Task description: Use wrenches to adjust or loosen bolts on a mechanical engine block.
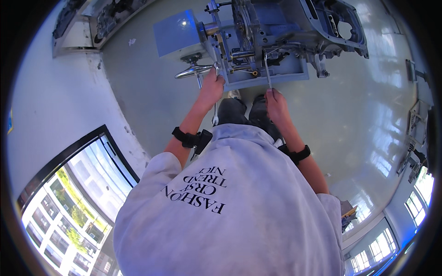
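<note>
Tools are filling both hands. The person is standing in front of a big metal housing (294, 39), and a low grey frame (248, 84) is sitting under part of it. The left hand (212, 88) is wrapping its grip tightly around a silver wrench (215, 118). One end is poking out above the fingers, near the shiny handwheel (186, 72), and the other end is hanging below the hand, near the dark trouser legs (231, 112). A grey box (177, 34) is sitting just past the wheel.

The right hand (276, 106) is clamping its grip on the low end of a thin silver tool (268, 72). This tool is pointing away from the person, over the front edge of the frame and in among the dark metal parts. Its far tip is sitting in a dim, busy spot, so it may be touching a bolt, but the view is too small to be sure.

Some things could be going wrong from here. If the tip is sitting crooked, a hard pull could be making it slip, and the right knuckles could be banging on the frame. The left wrench could be knocking the wheel, because its top is standing so close. If the left fingers are getting loose, that wrench could be dropping onto a shoe (234, 94) or the hard floor (350, 110).
</note>
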`<state>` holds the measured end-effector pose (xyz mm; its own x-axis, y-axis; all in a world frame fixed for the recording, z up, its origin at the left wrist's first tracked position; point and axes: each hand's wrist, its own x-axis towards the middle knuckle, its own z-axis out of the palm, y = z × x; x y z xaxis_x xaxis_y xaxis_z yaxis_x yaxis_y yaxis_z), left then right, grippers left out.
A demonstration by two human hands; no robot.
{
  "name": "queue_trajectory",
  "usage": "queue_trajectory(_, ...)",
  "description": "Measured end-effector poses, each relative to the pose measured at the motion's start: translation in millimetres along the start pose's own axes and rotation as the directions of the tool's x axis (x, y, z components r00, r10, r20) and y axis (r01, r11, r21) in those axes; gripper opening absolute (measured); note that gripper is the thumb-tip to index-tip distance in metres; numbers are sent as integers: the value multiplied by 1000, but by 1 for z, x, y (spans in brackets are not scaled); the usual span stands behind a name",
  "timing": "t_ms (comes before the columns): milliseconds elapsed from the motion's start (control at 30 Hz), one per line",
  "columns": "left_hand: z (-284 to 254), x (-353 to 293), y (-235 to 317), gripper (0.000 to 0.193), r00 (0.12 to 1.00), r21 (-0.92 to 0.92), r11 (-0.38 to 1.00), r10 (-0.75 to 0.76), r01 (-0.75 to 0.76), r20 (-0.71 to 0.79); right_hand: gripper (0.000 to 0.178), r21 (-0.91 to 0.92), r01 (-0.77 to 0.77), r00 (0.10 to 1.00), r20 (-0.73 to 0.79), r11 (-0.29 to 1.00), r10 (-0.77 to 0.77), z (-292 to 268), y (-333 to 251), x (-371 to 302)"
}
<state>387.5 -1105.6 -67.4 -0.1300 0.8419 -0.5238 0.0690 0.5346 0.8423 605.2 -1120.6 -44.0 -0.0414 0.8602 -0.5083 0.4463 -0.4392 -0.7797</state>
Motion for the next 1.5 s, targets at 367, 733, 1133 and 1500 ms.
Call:
queue_trajectory(367,14,8,63,34,989,303,951,-105,67,109,28,131,-65,998,5,989,65,4,-5,-5)
queue_trajectory(733,13,15,53,34,973,343,939,-73,-7,217,33,-24,-68,998,6,997,68,-1,-12,-5)
queue_trajectory(1133,21,58,-16,38,922,609,721,384,-329,43,30,-73,11,1000,27,997,-9,2,-14,-4)
queue_trajectory(1500,-15,91,-8,16,700,658,463,701,-593,138,28,-96,76,995,75,993,-68,-16,-14,-1)
